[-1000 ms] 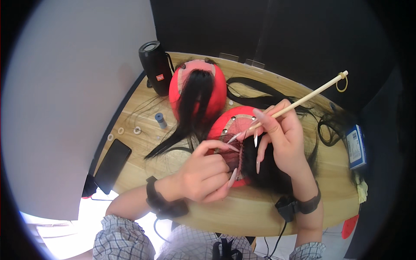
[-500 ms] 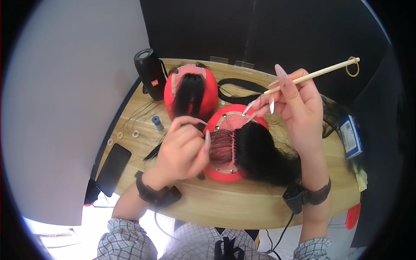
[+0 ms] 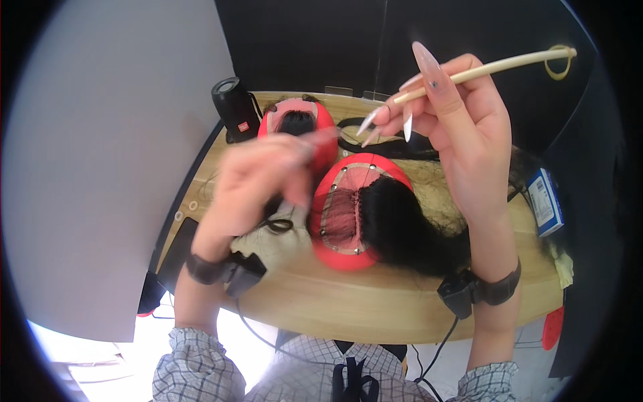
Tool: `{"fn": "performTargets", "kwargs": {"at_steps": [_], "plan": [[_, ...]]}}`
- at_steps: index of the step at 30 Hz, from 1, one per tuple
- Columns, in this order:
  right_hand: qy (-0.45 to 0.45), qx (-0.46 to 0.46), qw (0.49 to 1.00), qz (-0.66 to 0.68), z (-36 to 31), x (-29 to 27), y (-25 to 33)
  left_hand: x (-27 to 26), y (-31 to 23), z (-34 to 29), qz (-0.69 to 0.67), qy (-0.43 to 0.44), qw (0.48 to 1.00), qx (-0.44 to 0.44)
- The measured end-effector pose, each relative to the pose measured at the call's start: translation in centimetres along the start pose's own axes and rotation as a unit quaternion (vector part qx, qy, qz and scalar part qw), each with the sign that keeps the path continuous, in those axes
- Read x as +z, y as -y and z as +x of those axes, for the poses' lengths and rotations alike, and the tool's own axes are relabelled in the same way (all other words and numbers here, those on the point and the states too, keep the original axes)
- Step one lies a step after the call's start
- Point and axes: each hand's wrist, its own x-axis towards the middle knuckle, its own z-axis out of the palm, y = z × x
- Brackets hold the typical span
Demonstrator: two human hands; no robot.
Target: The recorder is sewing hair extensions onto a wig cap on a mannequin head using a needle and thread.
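Observation:
My right hand [image 3: 472,127] is raised above and right of the nearer red head form [image 3: 335,258], closed around a ventilating needle [image 3: 509,65] with a pale stick handle. A yellowish band [image 3: 569,67] hangs at the handle's far end. On that form a pinned net cap [image 3: 341,214] carries rows of knotted dark strands, and a thick lock of black hair [image 3: 402,228] falls to its right. My left hand [image 3: 248,181], smeared by motion, hovers left of this form and partly covers the farther red head form [image 3: 326,130]. Its fingers cannot be read.
A black cylindrical speaker [image 3: 234,114] stands at the back left. A dark phone [image 3: 177,249] and small white rings [image 3: 179,216] lie at the left. A black strap [image 3: 385,142] runs behind the forms. At the right edge stands a blue-and-white box [image 3: 544,202].
My left hand has moved left and up, away from the nearer form. My right hand has risen with the needle, drawing away from the cap. The view has shifted slightly.

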Motion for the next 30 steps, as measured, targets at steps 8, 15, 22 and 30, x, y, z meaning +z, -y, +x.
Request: {"fn": "performTargets", "kwargs": {"at_steps": [8, 15, 22, 30], "plan": [[-0.018, -0.048, 0.998, -0.039, 1.3, -5.7, 2.7, 2.8, 1.0, 2.5, -0.028, 0.083, 0.988, -0.131], [-0.23, -0.08, 0.968, -0.06, 0.2, -14.3, 2.8, -0.2, 1.3, 5.6, -0.09, -0.006, 0.986, -0.14], [-0.002, 0.04, 0.976, -0.212, -6.9, -5.9, -4.0, -3.2, 1.8, 8.8, -0.041, -0.04, 0.98, -0.191], [0.191, -0.008, 0.898, -0.396, -9.1, -3.3, -5.5, -6.6, 4.4, 8.2, 0.093, -0.209, 0.947, -0.227]]}}
